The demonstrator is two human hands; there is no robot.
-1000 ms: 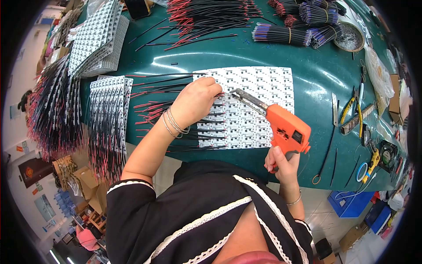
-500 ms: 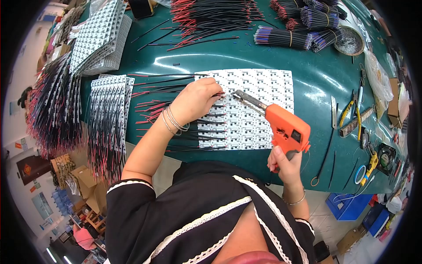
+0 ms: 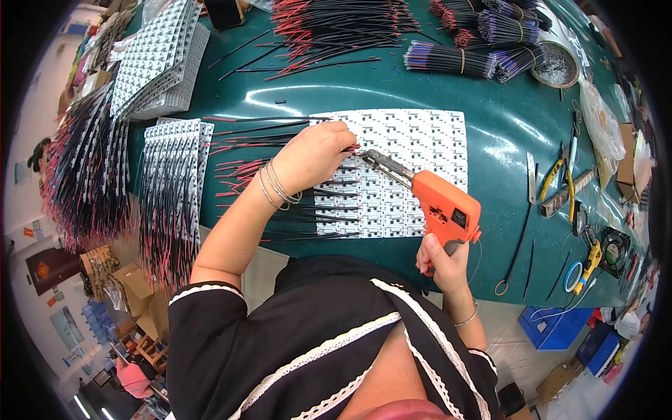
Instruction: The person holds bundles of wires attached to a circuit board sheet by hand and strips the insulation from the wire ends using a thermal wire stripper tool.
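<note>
My right hand [image 3: 446,263] grips the handle of an orange soldering gun [image 3: 448,206], its metal tip pointing up and left to the white circuit board panel [image 3: 413,140]. Fingers of my left hand [image 3: 318,150] are pinched on a red-and-black wire near the panel's left part, close beside the gun's tip. Whether the tip touches the wire cannot be made out. Several black wires with red ends [image 3: 259,120] stick out leftward from the panel's left side, above and below my left hand, which partly hides them.
Stacked white panels [image 3: 157,70] and panels with wires attached [image 3: 171,182] lie at the left. Loose wires [image 3: 336,31] and bundled wires [image 3: 448,59] lie at the back. A round dish [image 3: 558,66], yellow-handled pliers [image 3: 553,180] and a small fan [image 3: 614,250] are at the right.
The soldering gun has moved left and slightly down with my right hand, bringing its tip closer to my left fingertips. My left hand has barely shifted.
</note>
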